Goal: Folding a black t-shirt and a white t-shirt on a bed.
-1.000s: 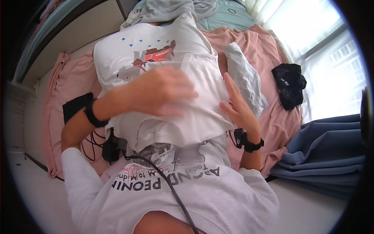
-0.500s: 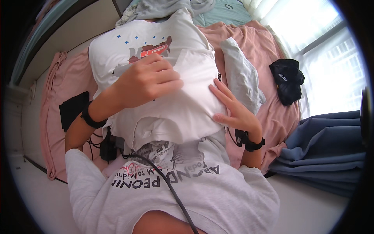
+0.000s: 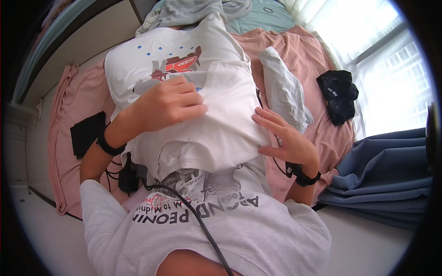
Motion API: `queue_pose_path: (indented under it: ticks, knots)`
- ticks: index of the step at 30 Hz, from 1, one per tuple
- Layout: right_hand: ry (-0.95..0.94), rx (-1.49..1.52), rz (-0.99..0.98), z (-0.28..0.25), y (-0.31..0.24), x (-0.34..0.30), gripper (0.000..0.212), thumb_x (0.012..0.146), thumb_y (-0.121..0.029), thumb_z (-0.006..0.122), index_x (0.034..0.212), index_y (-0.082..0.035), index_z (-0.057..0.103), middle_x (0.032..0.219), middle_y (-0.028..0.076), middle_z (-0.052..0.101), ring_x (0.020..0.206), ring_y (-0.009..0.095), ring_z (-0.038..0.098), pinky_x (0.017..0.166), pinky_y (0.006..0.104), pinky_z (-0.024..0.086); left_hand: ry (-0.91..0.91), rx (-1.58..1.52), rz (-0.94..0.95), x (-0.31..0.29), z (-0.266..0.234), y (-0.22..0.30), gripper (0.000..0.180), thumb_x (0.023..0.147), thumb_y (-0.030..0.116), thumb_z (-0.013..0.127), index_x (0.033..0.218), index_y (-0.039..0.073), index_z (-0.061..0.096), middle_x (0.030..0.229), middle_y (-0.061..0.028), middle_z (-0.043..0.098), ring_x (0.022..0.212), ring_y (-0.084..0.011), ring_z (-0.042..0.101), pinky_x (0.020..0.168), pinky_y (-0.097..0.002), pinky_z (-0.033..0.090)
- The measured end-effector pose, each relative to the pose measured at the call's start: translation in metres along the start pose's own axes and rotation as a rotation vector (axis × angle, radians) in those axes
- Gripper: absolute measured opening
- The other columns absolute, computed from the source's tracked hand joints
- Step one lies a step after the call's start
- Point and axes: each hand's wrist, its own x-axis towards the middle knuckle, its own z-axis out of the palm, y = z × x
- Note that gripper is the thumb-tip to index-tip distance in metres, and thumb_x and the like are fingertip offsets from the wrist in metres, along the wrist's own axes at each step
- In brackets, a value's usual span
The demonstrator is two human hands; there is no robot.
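Observation:
A white T-shirt with a red and brown print and small blue crosses lies spread in front of me, its lower part folded over toward me. My left hand is over its middle, fingers curled and closed, tips hidden. Whether cloth is pinched in them cannot be seen. At the shirt's right edge, my right hand is open with fingers stretched out, the tips on or right beside the fabric. Near my body a bunched fold of the white cloth stands up a little.
A pink blanket covers the bed. To the right lie a pale grey garment and a black bundle, near a blue curtain. Black folded cloth is at left. A black cable runs down my chest.
My left hand has slid a little left and toward me, uncovering more of the print. My right hand has moved slightly right and nearer to me, off the cloth's face to its edge.

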Motion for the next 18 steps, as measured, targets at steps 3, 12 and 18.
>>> queue_pose_path:
  ticks: [3,12,18]
  knots:
    - [-0.017,-0.030,-0.013,0.003,0.002,-0.003,0.086,0.075,-0.008,0.086,0.153,-0.007,0.050,0.163,0.021,0.038,0.153,0.036,0.033,0.124,0.0409,0.029,-0.052,-0.032,-0.019,-0.004,-0.004,0.000,0.019,0.078,0.010,0.069,0.096,0.005,0.070,0.087,-0.0035,0.064,0.083,-0.0216,0.063,0.074,-0.0354,0.052]
    - [-0.047,0.160,-0.070,-0.019,0.005,-0.008,0.037,0.084,-0.007,0.079,0.121,-0.001,0.075,0.130,0.018,0.071,0.111,0.028,0.072,0.098,0.0345,0.054,-0.207,-0.055,-0.189,0.007,-0.014,-0.011,0.018,0.085,0.018,0.075,0.101,0.009,0.073,0.085,-0.0051,0.066,0.078,-0.0232,0.062,0.080,-0.0405,0.050]
    - [0.087,0.233,-0.133,-0.036,0.006,0.035,0.040,0.088,-0.007,0.076,0.127,0.000,0.071,0.131,0.017,0.071,0.115,0.027,0.070,0.101,0.0344,0.052,-0.451,-0.544,-0.603,0.015,0.046,-0.071,0.047,0.098,0.035,0.068,0.131,0.003,0.064,0.125,-0.0192,0.068,0.120,-0.0359,0.062,0.103,-0.0413,0.047]
